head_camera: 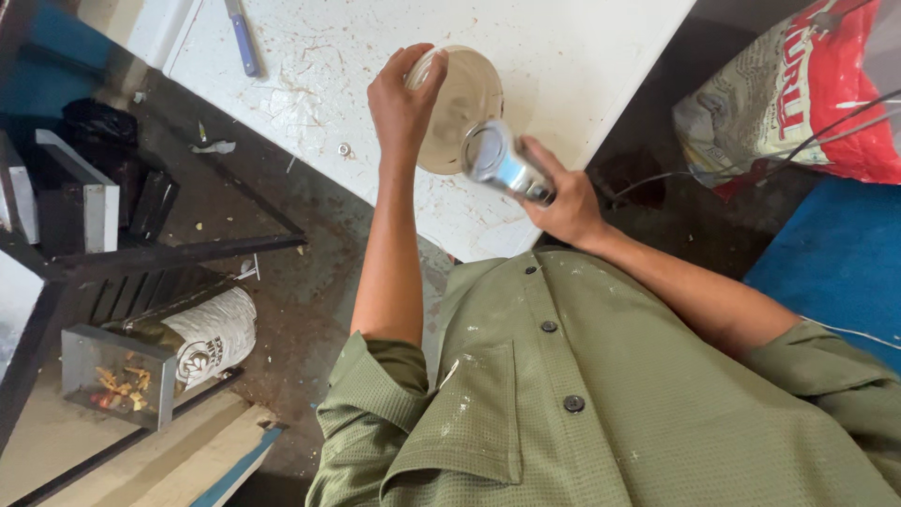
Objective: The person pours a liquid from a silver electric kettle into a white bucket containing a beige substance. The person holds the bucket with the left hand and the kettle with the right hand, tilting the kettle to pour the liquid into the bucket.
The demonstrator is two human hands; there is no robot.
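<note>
My left hand grips the rim of a round, pale cream container or bowl that stands on a scuffed white board. My right hand holds a shiny silver metal tool with a round end, a cord trailing from it. The tool's round end hangs just over the container's near edge. I wear a green short-sleeved shirt with paint specks.
A blue-handled tool lies at the board's far left. A small screw or nut sits near the board's edge. A red and white sack stands at right, a blue surface below it. Dark metal shelving and a white roll are at left.
</note>
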